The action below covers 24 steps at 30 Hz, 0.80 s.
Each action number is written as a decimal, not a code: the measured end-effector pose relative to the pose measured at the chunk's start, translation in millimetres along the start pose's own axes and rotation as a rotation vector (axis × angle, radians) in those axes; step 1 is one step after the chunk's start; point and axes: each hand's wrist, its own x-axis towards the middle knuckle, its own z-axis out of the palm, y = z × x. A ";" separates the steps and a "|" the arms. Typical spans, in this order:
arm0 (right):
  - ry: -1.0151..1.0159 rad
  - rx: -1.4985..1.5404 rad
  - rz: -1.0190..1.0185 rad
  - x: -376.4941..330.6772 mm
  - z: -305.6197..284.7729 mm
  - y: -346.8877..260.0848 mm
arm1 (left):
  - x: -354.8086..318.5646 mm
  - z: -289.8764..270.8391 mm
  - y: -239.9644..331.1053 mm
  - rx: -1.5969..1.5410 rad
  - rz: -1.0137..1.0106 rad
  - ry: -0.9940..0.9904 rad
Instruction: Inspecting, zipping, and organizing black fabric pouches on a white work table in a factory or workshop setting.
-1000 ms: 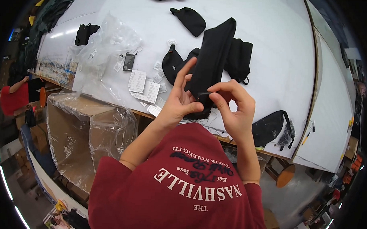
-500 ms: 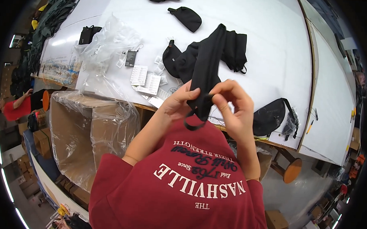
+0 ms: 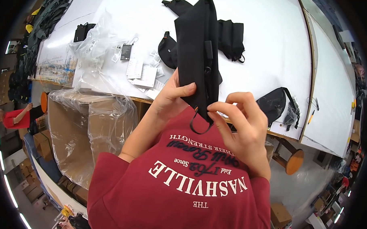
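Left hand (image 3: 172,98) closed on the lower edge of a black pouch (image 3: 195,54), thumb across its front. Right hand (image 3: 241,124) pinches the pouch's bottom corner at about 5 o'clock of it, thumb and forefinger together on the small black cord loop (image 3: 199,125) hanging there. Pouch is held up off the bench (image 3: 271,41), centre frame, long axis running near 12 to 6 o'clock, top end toward 12, slightly tilted; a zip or strap line runs down its right side.

At 10 o'clock from the hands: crumpled clear plastic bags (image 3: 94,51) on the bench, with white paper tags (image 3: 140,72) and one dark rectangular tag (image 3: 126,52) just beside them. At 12–1 o'clock, behind the pouch: more black bags (image 3: 232,39), partly hidden by it. At 3 o'clock: a black waist bag (image 3: 275,103) at the bench edge, clear wrap beside it. At 8 o'clock: cardboard box lined with clear plastic (image 3: 90,127) below the bench.

Far left rim: another person in a red top (image 3: 15,118), small, hard to make out. Tag print too small to read. The pouch's back side is not visible.
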 end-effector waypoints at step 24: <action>0.057 0.137 -0.002 -5.9 -9.2 3.1 | 12.6 -4.2 -9.0 -0.369 0.037 -0.149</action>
